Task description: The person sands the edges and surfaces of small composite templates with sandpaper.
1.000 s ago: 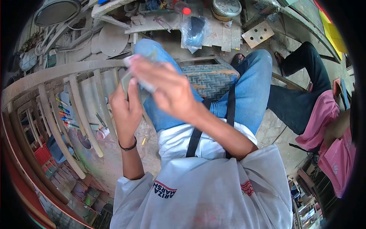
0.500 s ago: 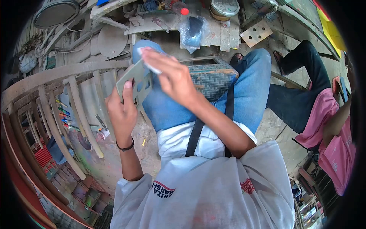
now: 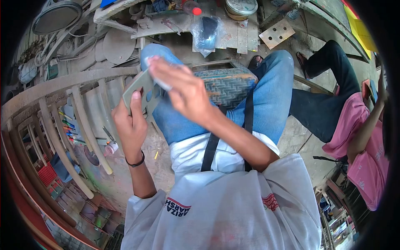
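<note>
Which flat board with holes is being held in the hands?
The grey-green flat board with holes, gripped by the left hand. The tan wooden board with round holes lies untouched on the ground.

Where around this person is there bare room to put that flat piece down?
Bare floor lies between the curved wooden rail and the person's jeans. The plank shelf ahead is crowded with a plastic bag, a tin and scraps.

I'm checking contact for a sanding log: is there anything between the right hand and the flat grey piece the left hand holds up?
Yes: a small pale pad sits under the right hand, pressed on the flat grey piece gripped by the left hand.
</note>
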The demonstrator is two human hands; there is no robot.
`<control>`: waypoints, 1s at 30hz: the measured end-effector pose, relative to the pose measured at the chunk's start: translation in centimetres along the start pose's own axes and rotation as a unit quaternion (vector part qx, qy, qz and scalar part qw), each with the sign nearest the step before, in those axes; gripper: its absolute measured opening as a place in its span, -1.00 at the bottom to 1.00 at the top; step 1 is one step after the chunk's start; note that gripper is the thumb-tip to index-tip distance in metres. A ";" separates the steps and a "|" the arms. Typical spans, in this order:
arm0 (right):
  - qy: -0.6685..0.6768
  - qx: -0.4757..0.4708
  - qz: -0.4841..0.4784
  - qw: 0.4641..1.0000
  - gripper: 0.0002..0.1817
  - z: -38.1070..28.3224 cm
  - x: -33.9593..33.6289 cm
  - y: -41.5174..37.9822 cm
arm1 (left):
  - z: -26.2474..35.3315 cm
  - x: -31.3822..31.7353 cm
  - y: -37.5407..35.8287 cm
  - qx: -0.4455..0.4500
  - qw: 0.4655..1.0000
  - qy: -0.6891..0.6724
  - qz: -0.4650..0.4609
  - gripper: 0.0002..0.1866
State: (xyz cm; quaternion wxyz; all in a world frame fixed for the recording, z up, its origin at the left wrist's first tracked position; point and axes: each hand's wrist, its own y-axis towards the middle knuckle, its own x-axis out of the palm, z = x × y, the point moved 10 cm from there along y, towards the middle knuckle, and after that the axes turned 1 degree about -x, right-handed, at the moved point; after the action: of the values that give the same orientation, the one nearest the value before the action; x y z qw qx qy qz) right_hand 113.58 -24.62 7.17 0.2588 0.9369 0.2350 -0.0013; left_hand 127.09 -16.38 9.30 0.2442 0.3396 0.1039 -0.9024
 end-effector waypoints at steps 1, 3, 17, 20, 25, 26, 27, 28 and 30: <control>0.000 0.001 -0.001 1.000 -0.40 0.0 0.0 0.2 | 0.3 -0.2 0.1 0.018 1.000 -0.005 0.010 -0.71; 0.018 -0.033 -0.009 0.999 -0.42 -0.5 0.1 0.2 | 0.2 -0.6 -0.2 0.031 0.999 -0.007 0.019 -0.72; -0.023 0.183 -0.002 0.983 -0.50 6.3 -3.5 -0.2 | 3.6 0.2 -0.7 0.116 0.991 0.023 -0.066 -0.69; -0.043 0.132 -0.037 0.990 -0.50 4.9 -4.0 0.8 | 6.1 -2.3 -1.4 0.163 0.983 0.053 -0.070 -0.65; 0.054 0.151 -0.128 0.979 -0.41 6.2 -1.9 -0.9 | 4.9 -0.1 -0.8 0.204 0.961 0.123 -0.144 -0.53; 0.053 0.152 -0.126 0.979 -0.41 6.7 -1.8 -1.3 | 3.5 1.1 -0.8 0.193 0.959 0.122 -0.168 -0.53; 0.047 0.134 -0.147 0.979 -0.39 6.7 -1.1 -1.5 | 2.7 2.1 -0.8 0.183 0.956 0.120 -0.194 -0.52; 0.041 0.116 -0.168 0.978 -0.38 6.8 -0.7 -1.7 | 2.4 2.5 -0.7 0.184 0.956 0.117 -0.197 -0.52; 0.049 0.114 -0.178 0.976 -0.38 7.4 -0.7 -1.9 | 2.3 2.6 -0.6 0.195 0.957 0.100 -0.188 -0.53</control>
State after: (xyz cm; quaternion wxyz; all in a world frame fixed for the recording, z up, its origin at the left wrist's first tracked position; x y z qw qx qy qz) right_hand 113.04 -27.08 -0.08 0.1337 0.9025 0.4083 -0.0282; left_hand 123.75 -17.63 9.29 -0.0129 0.4432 0.0120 -0.8962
